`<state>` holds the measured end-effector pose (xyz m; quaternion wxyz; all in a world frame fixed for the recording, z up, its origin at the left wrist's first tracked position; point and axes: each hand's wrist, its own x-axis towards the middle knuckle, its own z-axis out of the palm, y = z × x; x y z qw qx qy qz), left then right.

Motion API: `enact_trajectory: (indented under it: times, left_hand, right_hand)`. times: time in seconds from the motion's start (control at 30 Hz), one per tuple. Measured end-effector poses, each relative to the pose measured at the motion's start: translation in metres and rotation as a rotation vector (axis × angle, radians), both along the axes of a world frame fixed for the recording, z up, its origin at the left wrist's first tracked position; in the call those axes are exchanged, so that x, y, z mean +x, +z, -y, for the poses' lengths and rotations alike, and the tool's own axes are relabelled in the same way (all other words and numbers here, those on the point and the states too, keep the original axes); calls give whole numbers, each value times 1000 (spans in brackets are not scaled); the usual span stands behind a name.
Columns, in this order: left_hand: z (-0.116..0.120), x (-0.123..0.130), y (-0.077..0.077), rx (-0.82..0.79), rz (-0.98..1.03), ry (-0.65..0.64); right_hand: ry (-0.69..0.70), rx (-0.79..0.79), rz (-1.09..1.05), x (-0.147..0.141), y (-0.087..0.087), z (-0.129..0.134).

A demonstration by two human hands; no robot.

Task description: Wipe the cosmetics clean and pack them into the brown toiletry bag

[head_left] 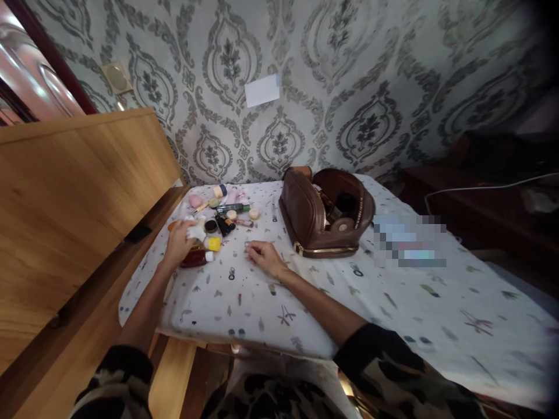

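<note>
- Through the head camera I see my left hand (178, 244) reaching into a loose cluster of small toiletries, palm down, with its fingers over a white item (196, 233).
- The white item lies right at those fingertips, on the side toward my right hand; it looks touched, but I cannot tell whether the fingers are clamped on it or only resting there.
- Just beyond the knuckles, on the outer side, an orange thing (171, 226) shows partly past the hand.
- Nearer to me, a dark red bottle (194, 259) with a white cap lies on its side just beside my left hand, and a yellow cap (213, 244) sits between that bottle and the white item.
- A round black jar (211, 226) is near the white item, with a black clip-like piece (225, 224) next to it.
- Farther off from my left hand lie a dark green tube (233, 208) and a pink sponge (195, 201).
- My right hand (265, 257) is over the patterned cloth (262, 302), between the cluster and a brown bag (301, 215); its fingers are loosely curled, and I cannot tell whether the tips meet.
- The bag stands unzipped, just beyond my right hand, with dark items inside.
</note>
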<state>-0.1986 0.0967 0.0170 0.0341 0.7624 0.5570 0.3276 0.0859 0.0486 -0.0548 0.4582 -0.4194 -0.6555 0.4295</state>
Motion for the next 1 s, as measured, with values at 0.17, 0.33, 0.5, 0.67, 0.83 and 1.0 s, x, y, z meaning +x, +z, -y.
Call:
enact_trajectory:
  times: [0.17, 0.33, 0.5, 0.67, 0.83, 1.0]
  left_hand:
    - [53, -5, -14, 3, -507, -137]
    - [61, -2, -20, -64, -657, -9]
    - [57, 0, -13, -142, -585, -47]
    - [69, 10, -8, -119, -389, -132]
    - [74, 61, -8, -169, -80, -250]
    - [66, 124, -10, -94, 23, -306]
  right_hand:
    - [-6, 3, -2, 0, -2, -1]
    - [-10, -5, -5, -1, -2, 0]
    - [-8, -21, -23, -1, 3, 3]
    - [62, -93, -76, 0, 9, 17]
    - [219, -352, -405, -1, 17, 32]
    - [194, -367, -682, 13, 21, 33]
